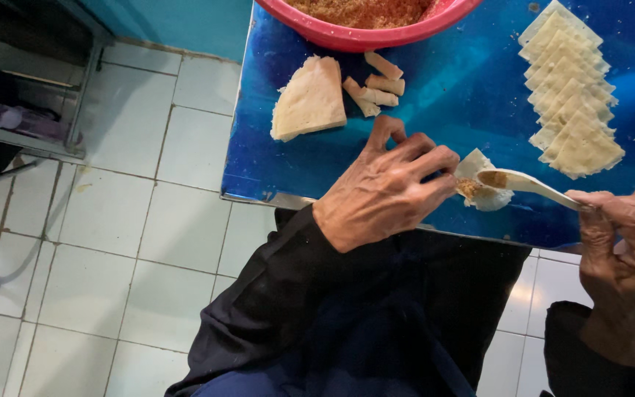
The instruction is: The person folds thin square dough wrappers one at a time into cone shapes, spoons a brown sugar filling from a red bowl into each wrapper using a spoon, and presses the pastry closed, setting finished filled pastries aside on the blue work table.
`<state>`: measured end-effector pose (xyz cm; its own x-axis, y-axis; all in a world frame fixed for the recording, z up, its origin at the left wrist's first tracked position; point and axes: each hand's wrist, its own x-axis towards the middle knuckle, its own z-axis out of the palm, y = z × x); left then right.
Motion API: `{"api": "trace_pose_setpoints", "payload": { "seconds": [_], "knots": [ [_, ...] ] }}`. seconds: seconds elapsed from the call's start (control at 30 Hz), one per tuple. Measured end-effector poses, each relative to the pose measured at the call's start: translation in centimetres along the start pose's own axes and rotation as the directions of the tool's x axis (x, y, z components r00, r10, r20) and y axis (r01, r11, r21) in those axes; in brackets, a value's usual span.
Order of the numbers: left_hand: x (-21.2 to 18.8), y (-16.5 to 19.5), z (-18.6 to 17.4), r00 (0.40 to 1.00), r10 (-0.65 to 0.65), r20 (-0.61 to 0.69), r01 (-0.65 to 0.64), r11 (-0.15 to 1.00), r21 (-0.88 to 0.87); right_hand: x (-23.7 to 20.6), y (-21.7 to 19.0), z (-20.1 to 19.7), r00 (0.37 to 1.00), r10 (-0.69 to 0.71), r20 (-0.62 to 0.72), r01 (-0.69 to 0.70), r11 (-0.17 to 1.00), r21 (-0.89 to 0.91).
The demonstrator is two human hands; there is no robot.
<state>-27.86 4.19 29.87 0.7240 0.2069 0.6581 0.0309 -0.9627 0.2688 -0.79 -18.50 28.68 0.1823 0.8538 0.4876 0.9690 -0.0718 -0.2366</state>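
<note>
Wrapper [479, 165]: a small pale pastry sheet, cupped into a pocket at the near edge of the blue table [435, 95], with a little brown filling [469, 187] lying in it.
Left hand [384, 191]: fingers curled narrow, pinching the wrapper from its left side; the wrist rests over the table's metal edge.
Right hand [622, 228]: closed around the handle of a pale spoon [527, 182], thumb on top.
Spoon: its bowl sits over the open wrapper and carries a dab of the brown filling; whether it touches the pastry I cannot tell.
Pink bowl [361, 35]: at the far edge of the table, holding a heap of the same brown crumbly filling.
Stack of sheets [310, 99]: flat wrappers, piled left of centre, well apart from the hands.
Rolled pieces [376, 87]: a few finished rolls, just beside that stack.
Folded triangles [571, 110]: an overlapping row on the right, near the spoon hand.
Floor [112, 220]: white tiles below the table.
</note>
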Motion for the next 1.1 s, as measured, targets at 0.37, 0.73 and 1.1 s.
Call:
{"api": "trace_pose_setpoints", "payload": {
  "seconds": [0.37, 0.73, 1.1],
  "knots": [
    [-0.1, 0.0, 0.3, 1.000, -0.012, 0.007, 0.012, 1.000, -0.004, -0.5, 0.2, 0.2, 0.994, -0.105, -0.011, 0.103, 0.990, -0.100],
    [-0.2, -0.1, 0.6, 1.000, -0.010, 0.021, 0.009, 1.000, 0.020, -0.4, 0.9, 0.1, 0.987, -0.162, 0.009, 0.162, 0.985, -0.065],
    [-0.3, -0.1, 0.6, 1.000, -0.003, 0.023, 0.003, 1.000, 0.016, 0.3, -2.0, 0.1, 0.999, 0.008, -0.040, -0.006, 0.999, 0.052]
  ]
}}
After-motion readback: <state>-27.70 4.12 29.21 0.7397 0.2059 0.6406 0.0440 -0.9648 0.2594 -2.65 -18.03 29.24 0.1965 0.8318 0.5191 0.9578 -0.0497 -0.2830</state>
